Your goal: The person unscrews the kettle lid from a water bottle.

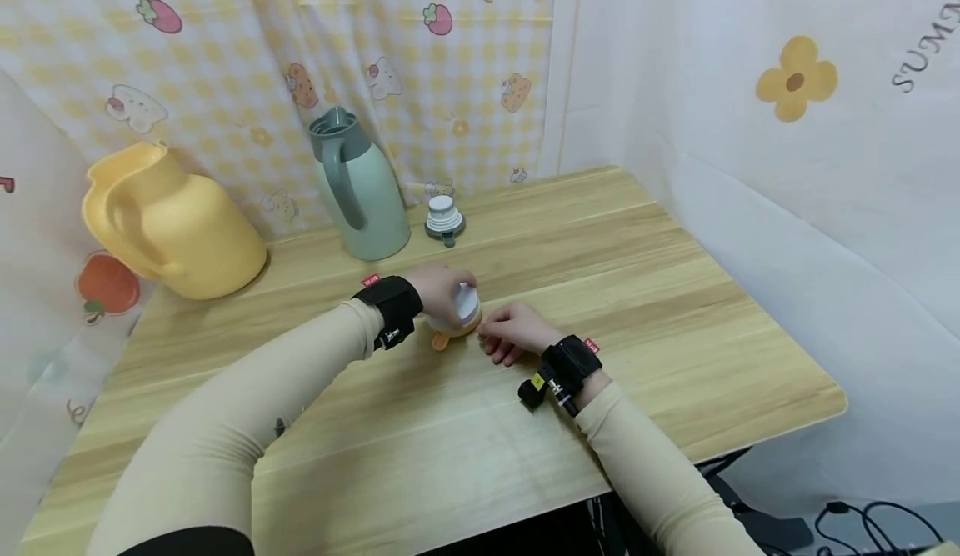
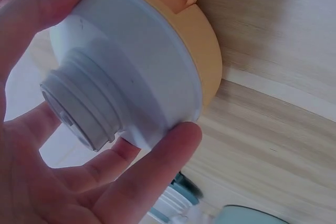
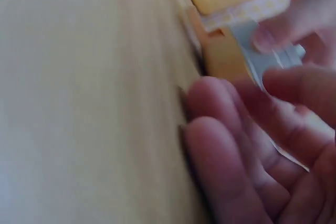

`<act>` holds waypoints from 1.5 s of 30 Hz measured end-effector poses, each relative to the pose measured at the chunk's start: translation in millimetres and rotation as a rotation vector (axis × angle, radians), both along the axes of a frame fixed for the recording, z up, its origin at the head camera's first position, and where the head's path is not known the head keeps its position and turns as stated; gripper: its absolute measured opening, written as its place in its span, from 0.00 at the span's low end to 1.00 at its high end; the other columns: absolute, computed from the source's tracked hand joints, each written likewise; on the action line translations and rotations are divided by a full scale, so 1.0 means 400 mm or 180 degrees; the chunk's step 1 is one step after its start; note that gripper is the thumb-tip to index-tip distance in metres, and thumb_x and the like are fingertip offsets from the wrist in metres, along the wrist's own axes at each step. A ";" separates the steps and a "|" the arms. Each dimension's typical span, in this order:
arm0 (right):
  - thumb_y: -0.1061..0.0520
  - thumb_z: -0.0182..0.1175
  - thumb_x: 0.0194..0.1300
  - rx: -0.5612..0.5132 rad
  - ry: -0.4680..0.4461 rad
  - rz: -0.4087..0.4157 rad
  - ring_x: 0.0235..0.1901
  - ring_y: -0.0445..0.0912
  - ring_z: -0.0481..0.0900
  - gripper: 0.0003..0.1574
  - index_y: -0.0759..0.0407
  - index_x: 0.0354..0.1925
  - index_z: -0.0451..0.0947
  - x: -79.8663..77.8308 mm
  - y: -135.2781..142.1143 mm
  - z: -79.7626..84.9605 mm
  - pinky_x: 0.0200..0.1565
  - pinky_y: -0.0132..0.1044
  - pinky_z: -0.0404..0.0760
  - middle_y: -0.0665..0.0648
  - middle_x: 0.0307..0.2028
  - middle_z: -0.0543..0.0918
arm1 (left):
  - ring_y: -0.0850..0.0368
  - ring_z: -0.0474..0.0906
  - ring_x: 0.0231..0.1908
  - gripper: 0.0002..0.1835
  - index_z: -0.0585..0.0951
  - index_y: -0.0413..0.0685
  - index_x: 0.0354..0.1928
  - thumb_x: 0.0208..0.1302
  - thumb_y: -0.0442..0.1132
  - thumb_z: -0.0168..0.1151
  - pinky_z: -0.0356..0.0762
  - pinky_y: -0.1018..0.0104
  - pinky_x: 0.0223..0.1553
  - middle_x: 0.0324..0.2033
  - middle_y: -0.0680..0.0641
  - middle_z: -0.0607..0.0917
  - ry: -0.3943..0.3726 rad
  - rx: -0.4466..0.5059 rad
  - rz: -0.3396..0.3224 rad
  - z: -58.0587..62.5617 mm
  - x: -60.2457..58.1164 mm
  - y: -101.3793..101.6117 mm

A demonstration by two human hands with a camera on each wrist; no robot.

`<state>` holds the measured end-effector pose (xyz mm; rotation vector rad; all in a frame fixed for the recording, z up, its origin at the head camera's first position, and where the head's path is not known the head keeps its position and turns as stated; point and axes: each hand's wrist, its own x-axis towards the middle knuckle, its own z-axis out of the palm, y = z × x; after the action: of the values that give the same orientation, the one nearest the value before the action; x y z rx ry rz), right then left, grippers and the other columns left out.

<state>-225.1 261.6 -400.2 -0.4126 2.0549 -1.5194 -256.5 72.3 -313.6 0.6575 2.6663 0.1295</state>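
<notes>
A jug lid [image 1: 467, 304] with a white threaded plug and an orange cap sits upside down on the table, its orange tab pointing toward the front. From above, my left hand [image 1: 437, 291] grips it. The left wrist view shows the thumb and fingers spread round the lid's white body [image 2: 142, 61], with the threaded neck facing up between them. Just right of the lid is my right hand [image 1: 521, 331], its fingers loosely bent. In the right wrist view, the right hand [image 3: 257, 150] has its fingertips close beside the lid [image 3: 226, 56]; whether they touch it cannot be told.
A yellow jug [image 1: 206, 231] stands at the back left, its top without a lid. Beside it is a pale green thermos jug [image 1: 367, 197], open at the top. A white and dark green stopper [image 1: 444, 219] rests to its right. Patterned curtains border the wooden table [image 1: 675, 331].
</notes>
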 end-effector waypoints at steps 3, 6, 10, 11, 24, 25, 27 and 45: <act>0.53 0.55 0.71 -0.0003 -0.0030 0.0131 0.22 0.44 0.82 0.19 0.69 0.38 0.83 -0.009 0.009 0.001 0.24 0.36 0.81 0.58 0.29 0.86 | 0.47 0.73 0.49 0.39 0.71 0.53 0.65 0.48 0.47 0.74 0.74 0.55 0.46 0.53 0.41 0.76 0.0006 0.0035 0.0054 -0.011 -0.003 -0.030; 0.51 0.55 0.71 -0.0032 -0.0095 0.0191 0.24 0.44 0.83 0.22 0.70 0.39 0.83 -0.019 0.016 -0.004 0.25 0.36 0.81 0.59 0.32 0.87 | 0.47 0.73 0.50 0.39 0.72 0.52 0.65 0.48 0.47 0.74 0.73 0.54 0.48 0.53 0.41 0.77 0.0029 0.0092 0.0096 -0.023 -0.003 -0.070; 0.50 0.55 0.71 -0.0065 -0.0145 0.0195 0.24 0.45 0.84 0.22 0.70 0.41 0.83 -0.023 0.019 -0.005 0.25 0.36 0.82 0.60 0.33 0.87 | 0.45 0.73 0.51 0.39 0.72 0.48 0.64 0.48 0.46 0.75 0.73 0.51 0.50 0.54 0.39 0.77 0.0057 0.0162 0.0162 -0.020 0.013 -0.126; 0.50 0.55 0.71 -0.0067 -0.0139 0.0200 0.25 0.45 0.84 0.22 0.70 0.41 0.83 -0.022 0.020 -0.004 0.25 0.36 0.82 0.60 0.34 0.87 | 0.45 0.73 0.51 0.39 0.73 0.47 0.63 0.48 0.46 0.75 0.73 0.51 0.50 0.54 0.39 0.77 0.0081 0.0154 0.0172 -0.019 0.017 -0.141; 0.50 0.55 0.72 -0.0054 -0.0105 0.0097 0.25 0.45 0.83 0.23 0.70 0.47 0.80 -0.016 0.017 -0.002 0.25 0.36 0.82 0.59 0.33 0.86 | 0.40 0.72 0.49 0.40 0.70 0.38 0.64 0.47 0.42 0.75 0.74 0.51 0.45 0.53 0.33 0.76 -0.0062 0.0363 0.0671 -0.007 0.074 -0.358; 0.50 0.55 0.72 -0.0052 -0.0109 0.0098 0.25 0.45 0.83 0.23 0.70 0.47 0.80 -0.016 0.016 -0.002 0.25 0.36 0.81 0.58 0.33 0.86 | 0.40 0.72 0.48 0.41 0.70 0.38 0.64 0.47 0.42 0.75 0.74 0.52 0.44 0.53 0.33 0.76 -0.0043 0.0360 0.0719 -0.008 0.076 -0.377; 0.50 0.55 0.72 -0.0041 -0.0091 0.0103 0.25 0.45 0.83 0.22 0.70 0.47 0.80 -0.014 0.016 0.000 0.25 0.36 0.81 0.58 0.32 0.85 | 0.40 0.72 0.48 0.41 0.70 0.39 0.64 0.47 0.44 0.75 0.74 0.53 0.43 0.53 0.32 0.76 0.0021 0.0338 0.0793 -0.009 0.080 -0.413; 0.51 0.55 0.72 -0.0109 -0.0109 -0.0030 0.23 0.45 0.83 0.21 0.70 0.44 0.80 -0.010 0.015 -0.001 0.23 0.36 0.81 0.58 0.30 0.83 | 0.39 0.72 0.43 0.42 0.70 0.40 0.65 0.49 0.49 0.74 0.76 0.57 0.34 0.55 0.30 0.72 -0.0002 0.0218 0.1319 0.016 0.014 -0.557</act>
<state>-229.0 267.7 -400.6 -0.3876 2.0098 -1.5586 -251.0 -150.6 -307.0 0.1146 2.7705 0.3340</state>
